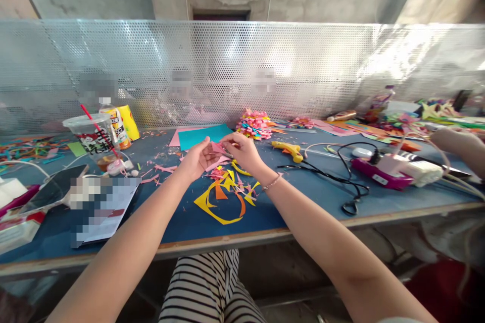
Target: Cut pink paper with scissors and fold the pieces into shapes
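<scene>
Above the blue table, my left hand (pixel 197 160) pinches one side of a small piece of pink paper (pixel 217 148), its fingers loosely curled. My right hand (pixel 244 152) closes on the other side of the same paper, thumb and fingertips together. Whether a small tool is hidden in the right fingers I cannot make out. Below the hands lie yellow paper offcuts (pixel 204 207), an orange scrap (pixel 220 192) and pink strips (pixel 166 168). Just behind them is a sheet of turquoise paper (pixel 200 136), and past the right hand stands a heap of pink folded-paper pieces (pixel 254 123).
A yellow glue gun (pixel 288 151) and black cables (pixel 322 174) lie to the right, near a purple power strip (pixel 381 174). At left stand a plastic cup (pixel 93 141), a bottle (pixel 115 123) and a tablet (pixel 109 212). Another person's hand (pixel 454 144) shows far right.
</scene>
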Available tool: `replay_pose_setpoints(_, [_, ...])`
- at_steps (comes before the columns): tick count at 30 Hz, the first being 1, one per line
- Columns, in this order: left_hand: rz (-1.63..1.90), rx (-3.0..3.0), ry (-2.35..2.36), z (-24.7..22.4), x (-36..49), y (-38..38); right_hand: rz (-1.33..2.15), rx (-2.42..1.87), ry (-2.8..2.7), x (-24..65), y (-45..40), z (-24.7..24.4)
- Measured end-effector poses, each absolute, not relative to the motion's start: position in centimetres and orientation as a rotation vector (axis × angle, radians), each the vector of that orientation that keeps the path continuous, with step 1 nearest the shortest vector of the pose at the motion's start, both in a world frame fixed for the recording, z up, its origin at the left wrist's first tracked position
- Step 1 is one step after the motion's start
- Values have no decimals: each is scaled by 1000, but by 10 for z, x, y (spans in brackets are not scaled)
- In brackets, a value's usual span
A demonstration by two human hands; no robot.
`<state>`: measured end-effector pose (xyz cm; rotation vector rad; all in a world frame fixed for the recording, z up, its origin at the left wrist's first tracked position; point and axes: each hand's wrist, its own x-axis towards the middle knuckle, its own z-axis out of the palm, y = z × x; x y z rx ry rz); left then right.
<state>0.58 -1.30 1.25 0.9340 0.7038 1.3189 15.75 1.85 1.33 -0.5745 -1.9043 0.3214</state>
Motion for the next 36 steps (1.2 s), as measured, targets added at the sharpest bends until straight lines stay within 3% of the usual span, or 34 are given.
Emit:
replay_pose_setpoints(11, [1342,947,582,7,4,-8,239,-507,-1899,159,13,17])
replay_pose_setpoints(26, [1427,1105,602,7,5,-10,773,-534,-1824,153,16,12])
replay_pose_setpoints(36, [1446,1115,686,10,7,-13,835,-546,-1819,153,17,11])
